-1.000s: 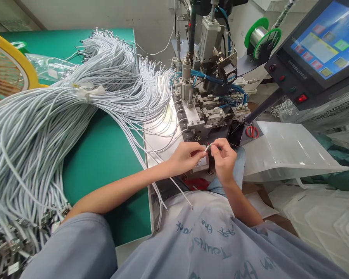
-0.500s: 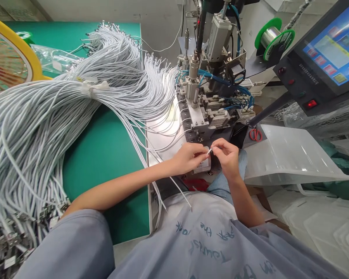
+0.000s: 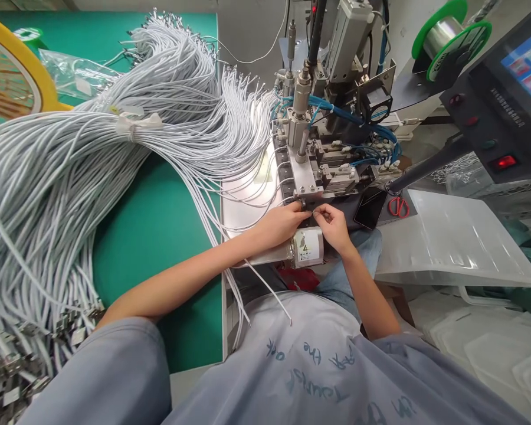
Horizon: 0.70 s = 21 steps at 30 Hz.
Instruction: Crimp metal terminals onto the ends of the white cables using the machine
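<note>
In the head view, the left forearm slants up and rightward across the green table [image 3: 124,248], wrist nearly straight, and the left hand [image 3: 279,225] lies palm-down at the front edge of the machine [image 3: 304,172], fingers bent together. The right forearm rises from the lower right, leaning left, and the right hand [image 3: 335,229] curls inward, thumb and index finger drawn close just beside the left fingertips. Whether either hand pinches a cable end cannot be told; the spot is too small.

The white cables [image 3: 186,154] lie on the table to the left, gathered by a pale tie [image 3: 137,125]. Their long axis runs roughly left to right through the tie, then fans out: several strands curve rightward to the machine's near side, while a few slant down and right past the table edge, tips pointing toward the person's lap. Just below the hands sits a labelled roll [image 3: 308,245].
</note>
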Motion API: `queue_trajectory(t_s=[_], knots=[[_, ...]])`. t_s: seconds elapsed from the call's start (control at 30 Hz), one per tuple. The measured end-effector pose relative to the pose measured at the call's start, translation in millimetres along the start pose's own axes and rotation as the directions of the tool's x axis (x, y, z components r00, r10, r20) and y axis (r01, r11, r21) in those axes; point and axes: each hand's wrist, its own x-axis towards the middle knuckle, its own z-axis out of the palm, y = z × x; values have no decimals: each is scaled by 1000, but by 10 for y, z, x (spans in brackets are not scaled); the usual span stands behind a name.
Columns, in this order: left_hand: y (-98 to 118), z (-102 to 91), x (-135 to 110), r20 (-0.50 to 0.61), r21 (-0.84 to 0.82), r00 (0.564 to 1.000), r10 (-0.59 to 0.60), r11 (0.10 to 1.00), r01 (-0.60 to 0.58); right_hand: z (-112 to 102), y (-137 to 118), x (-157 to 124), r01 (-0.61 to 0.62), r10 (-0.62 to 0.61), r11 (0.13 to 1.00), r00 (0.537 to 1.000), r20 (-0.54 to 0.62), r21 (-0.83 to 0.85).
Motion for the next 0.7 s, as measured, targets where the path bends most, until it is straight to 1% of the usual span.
queue_trajectory(t_s=[0.1, 0.2, 0.33, 0.43, 0.57, 0.63, 0.7], knots=[[-34, 29, 4, 8, 11, 1000, 11, 1000, -12, -6, -3, 5, -27, 28, 1000, 1000, -8, 15], [-55, 32, -1, 8, 56, 1000, 25, 998, -26, -6, 1, 7, -58, 59, 998, 998, -22, 39], [-44, -17, -14, 57, 134, 997, 55, 989, -62, 6, 2, 13, -144, 148, 983, 989, -26, 115], [-15, -72, -14, 97, 146, 994, 51, 987, -65, -2, -24, 29, -256, 259, 951, 966, 10, 173], [15, -124, -5, 154, 167, 986, 60, 982, -86, -32, -74, 74, -393, 379, 891, 919, 105, 228], [18, -128, -2, 168, 187, 983, 70, 977, -101, -44, -83, 92, -433, 411, 867, 901, 140, 247], [14, -118, -2, 162, 198, 983, 82, 974, -114, -49, -80, 95, -439, 416, 863, 898, 141, 248]])
